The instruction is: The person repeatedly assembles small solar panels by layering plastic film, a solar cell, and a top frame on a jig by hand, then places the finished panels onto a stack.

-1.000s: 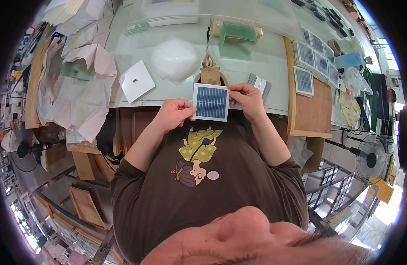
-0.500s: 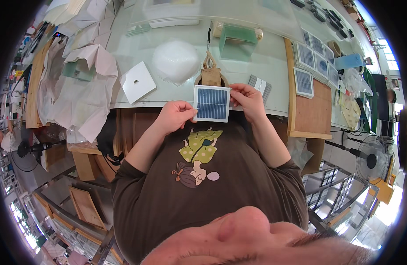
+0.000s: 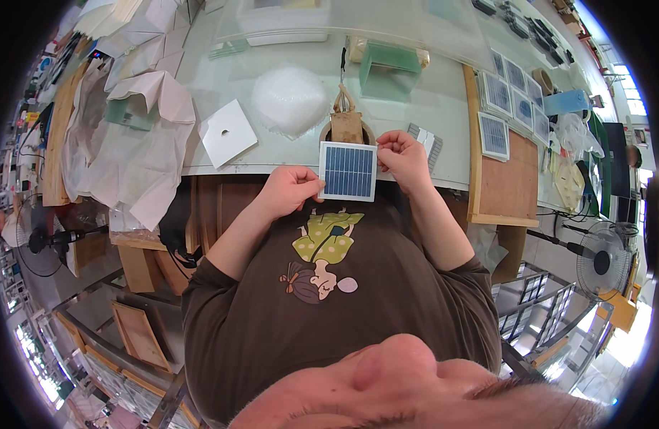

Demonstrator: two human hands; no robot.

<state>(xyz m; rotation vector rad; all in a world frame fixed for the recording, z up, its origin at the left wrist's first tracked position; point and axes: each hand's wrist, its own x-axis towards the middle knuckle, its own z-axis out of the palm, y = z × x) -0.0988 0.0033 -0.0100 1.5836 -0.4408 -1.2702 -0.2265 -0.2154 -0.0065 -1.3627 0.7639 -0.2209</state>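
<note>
A small solar panel point(image 3: 348, 171) with blue cells and a white frame is held face up at the table's front edge, before my body. My left hand point(image 3: 290, 191) pinches its left edge, low down. At the panel's upper right corner, the thumb and fingers of my right hand point(image 3: 403, 161) are closed on the frame. Just behind the panel lies a brown block with a looped handle point(image 3: 346, 127), resting on a round holder partly hidden by the panel. A grey slotted piece point(image 3: 426, 145) lies beyond my right hand.
A white square plate with a hole point(image 3: 228, 136) and a whitish translucent mound point(image 3: 289, 100) lie to the left. Green glass panes point(image 3: 389, 69) stand behind. More solar panels point(image 3: 494, 134) sit at right above a wooden board point(image 3: 507, 175). Crumpled white paper point(image 3: 147, 143) covers the far left.
The whole scene has shifted slightly right in view. Both hands keep their grip on the solar panel, which stays at nearly the same place by the table edge.
</note>
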